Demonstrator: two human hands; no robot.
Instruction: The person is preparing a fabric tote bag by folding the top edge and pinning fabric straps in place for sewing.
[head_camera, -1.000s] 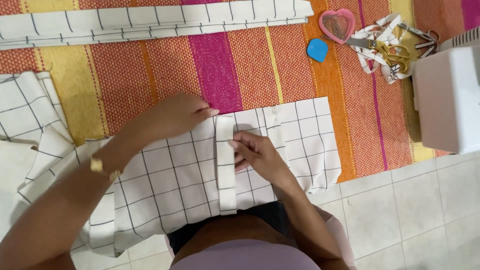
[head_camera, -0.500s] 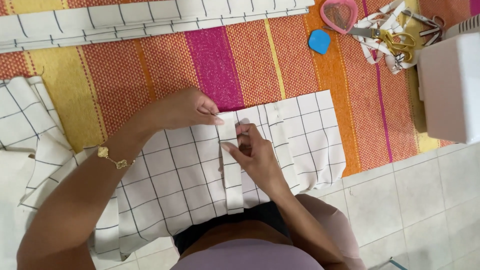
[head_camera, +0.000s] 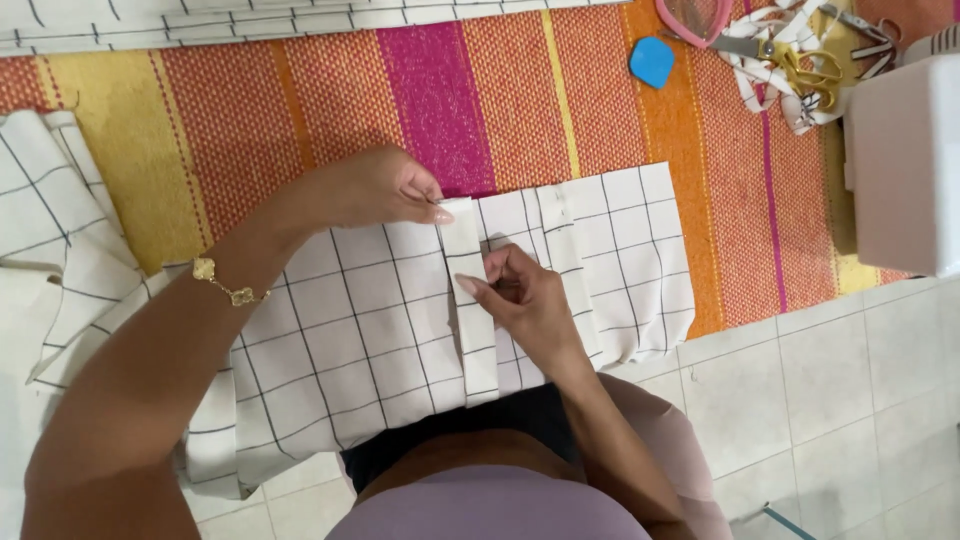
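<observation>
A white cloth with a black grid pattern (head_camera: 350, 340) lies across a striped mat and my lap. A narrow folded pleat (head_camera: 468, 320) runs down its middle. My left hand (head_camera: 375, 188) pinches the top end of that pleat between thumb and fingers. My right hand (head_camera: 525, 305) presses on the pleat's right edge a little lower, fingers curled, thumb on the fold. A second fold (head_camera: 560, 240) shows just to the right. A gold bracelet (head_camera: 228, 285) sits on my left wrist.
A striped orange, pink and yellow mat (head_camera: 300, 100) covers the floor. More grid cloth lies along the top (head_camera: 250, 20) and at the left (head_camera: 45, 220). Blue chalk (head_camera: 651, 62), scissors with ribbon (head_camera: 790, 55), a pink heart-shaped thing (head_camera: 695, 15) and a white machine (head_camera: 905, 160) are at the right. Pale tiles (head_camera: 830, 400) lie below.
Both hands have shifted slightly along the pleat; the left now pinches its top end and the right has slid down onto the fold. The view has moved closer.
</observation>
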